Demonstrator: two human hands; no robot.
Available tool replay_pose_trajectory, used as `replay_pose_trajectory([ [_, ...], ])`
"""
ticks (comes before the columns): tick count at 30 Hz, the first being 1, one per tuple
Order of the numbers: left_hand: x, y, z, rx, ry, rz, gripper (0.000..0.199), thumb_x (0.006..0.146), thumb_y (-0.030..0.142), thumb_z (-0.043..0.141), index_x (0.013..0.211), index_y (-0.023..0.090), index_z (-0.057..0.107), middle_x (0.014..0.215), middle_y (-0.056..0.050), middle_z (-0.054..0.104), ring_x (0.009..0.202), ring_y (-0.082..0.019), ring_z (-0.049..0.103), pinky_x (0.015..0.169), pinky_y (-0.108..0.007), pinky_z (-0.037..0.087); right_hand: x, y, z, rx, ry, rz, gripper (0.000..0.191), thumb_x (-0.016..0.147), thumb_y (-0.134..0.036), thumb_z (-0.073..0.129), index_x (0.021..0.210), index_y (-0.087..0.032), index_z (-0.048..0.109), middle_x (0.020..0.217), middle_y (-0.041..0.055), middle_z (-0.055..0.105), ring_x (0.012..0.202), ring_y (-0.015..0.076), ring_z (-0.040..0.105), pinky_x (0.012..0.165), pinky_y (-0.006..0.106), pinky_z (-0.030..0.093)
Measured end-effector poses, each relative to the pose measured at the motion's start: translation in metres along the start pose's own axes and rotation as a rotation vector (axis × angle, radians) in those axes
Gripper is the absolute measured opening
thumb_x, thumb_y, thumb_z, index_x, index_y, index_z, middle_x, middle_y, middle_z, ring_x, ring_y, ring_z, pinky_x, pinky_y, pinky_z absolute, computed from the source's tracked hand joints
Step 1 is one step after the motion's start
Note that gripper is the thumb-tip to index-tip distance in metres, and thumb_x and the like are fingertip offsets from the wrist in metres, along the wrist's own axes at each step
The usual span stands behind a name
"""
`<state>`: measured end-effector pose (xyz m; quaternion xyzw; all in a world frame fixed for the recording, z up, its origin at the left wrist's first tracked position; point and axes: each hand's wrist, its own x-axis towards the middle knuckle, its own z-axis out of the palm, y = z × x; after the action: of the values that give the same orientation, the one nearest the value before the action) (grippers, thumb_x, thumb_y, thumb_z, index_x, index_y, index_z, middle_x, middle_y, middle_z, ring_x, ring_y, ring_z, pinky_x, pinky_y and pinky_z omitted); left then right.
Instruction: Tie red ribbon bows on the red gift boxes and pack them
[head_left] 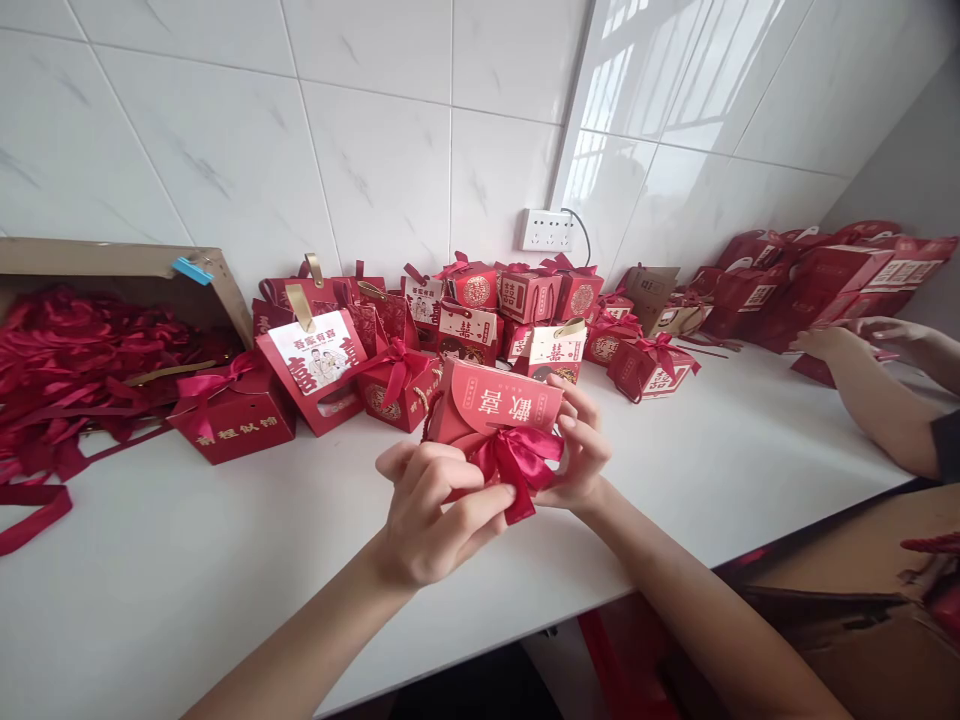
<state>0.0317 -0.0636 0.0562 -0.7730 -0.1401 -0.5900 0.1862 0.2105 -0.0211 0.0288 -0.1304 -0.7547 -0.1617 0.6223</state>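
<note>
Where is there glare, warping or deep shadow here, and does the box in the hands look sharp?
Head view: barred, window-like glare on the upper-right wall tiles; head view: their seams slant and fan, suggesting wide-lens stretch; head view: dark below the table; head view: held box fairly sharp, its large pale characters distinct.

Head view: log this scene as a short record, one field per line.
Left hand: fingertips at the tail of a dark red bow
Right hand: gripping the side of a red gift box
Bow position: on the front of that box
Behind: more decorated boxes on the white table
Far left: open carton with heaped red ribbons, blue clip on its rim
Far right: co-worker's hands
</note>
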Motion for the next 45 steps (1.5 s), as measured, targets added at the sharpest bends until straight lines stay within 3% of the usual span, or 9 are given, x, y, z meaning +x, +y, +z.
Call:
replay_pose_trajectory([
  [6, 0.0024, 0.0016, 0.0001, -0.013, 0.015, -0.038, 0.007, 0.090, 0.019, 0.051, 0.087, 0.020, 0.058, 0.069, 0.004, 0.054, 0.058, -0.008, 0.052, 0.066, -0.032, 0.030, 0.0012, -0.0015, -0.0007, -0.056, 0.000, 0.015, 0.087, 0.070, -0.056, 0.069, 0.138, -0.030, 0.023, 0.136, 0.0156, 0.035, 0.124, 0.0328, 0.045, 0.081, 0.051, 0.055],
  [14, 0.0011, 0.0011, 0.0010, -0.031, 0.011, -0.029, 0.008, 0.090, 0.020, 0.052, 0.085, 0.017, 0.058, 0.070, 0.002, 0.058, 0.060, -0.009, 0.053, 0.069, -0.033, 0.029, -0.0020, 0.0003, -0.0005, -0.090, -0.012, 0.037, 0.084, 0.069, -0.059, 0.068, 0.135, -0.032, 0.023, 0.135, 0.0150, 0.034, 0.124, 0.0334, 0.044, 0.080, 0.052, 0.055],
  [22, 0.0024, 0.0018, 0.0015, -0.046, 0.013, -0.051, 0.011, 0.091, 0.023, 0.053, 0.083, 0.017, 0.057, 0.065, 0.003, 0.058, 0.059, -0.010, 0.053, 0.067, -0.033, 0.028, 0.0008, -0.0002, -0.0004, 0.011, -0.014, -0.012, 0.084, 0.073, -0.045, 0.071, 0.140, -0.025, 0.024, 0.140, 0.0170, 0.032, 0.130, 0.0323, 0.038, 0.088, 0.052, 0.053],
  [32, 0.0030, 0.0022, 0.0008, -0.052, 0.018, -0.054, 0.009, 0.090, 0.022, 0.053, 0.084, 0.018, 0.057, 0.066, 0.004, 0.057, 0.059, -0.009, 0.054, 0.067, -0.033, 0.029, -0.0001, -0.0003, 0.0009, 0.016, 0.007, -0.002, 0.091, 0.067, -0.050, 0.075, 0.139, -0.025, 0.025, 0.140, 0.0170, 0.033, 0.129, 0.0335, 0.040, 0.082, 0.050, 0.055],
  [40, 0.0033, 0.0015, 0.0003, -0.008, 0.023, -0.032, 0.009, 0.090, 0.020, 0.054, 0.082, 0.019, 0.057, 0.083, -0.001, 0.062, 0.058, -0.007, 0.054, 0.068, -0.033, 0.031, -0.0009, -0.0001, 0.0010, 0.045, 0.003, 0.003, 0.075, 0.079, -0.048, 0.064, 0.140, -0.025, 0.026, 0.142, 0.0161, 0.031, 0.128, 0.0308, 0.041, 0.084, 0.049, 0.056],
  [45, 0.0029, 0.0014, 0.0014, -0.038, 0.025, -0.041, 0.010, 0.090, 0.021, 0.053, 0.082, 0.018, 0.057, 0.083, -0.002, 0.067, 0.058, -0.008, 0.055, 0.068, -0.033, 0.031, -0.0009, -0.0004, 0.0008, 0.056, 0.001, 0.004, 0.075, 0.079, -0.046, 0.065, 0.140, -0.024, 0.027, 0.141, 0.0169, 0.032, 0.130, 0.0312, 0.039, 0.083, 0.049, 0.056],
])
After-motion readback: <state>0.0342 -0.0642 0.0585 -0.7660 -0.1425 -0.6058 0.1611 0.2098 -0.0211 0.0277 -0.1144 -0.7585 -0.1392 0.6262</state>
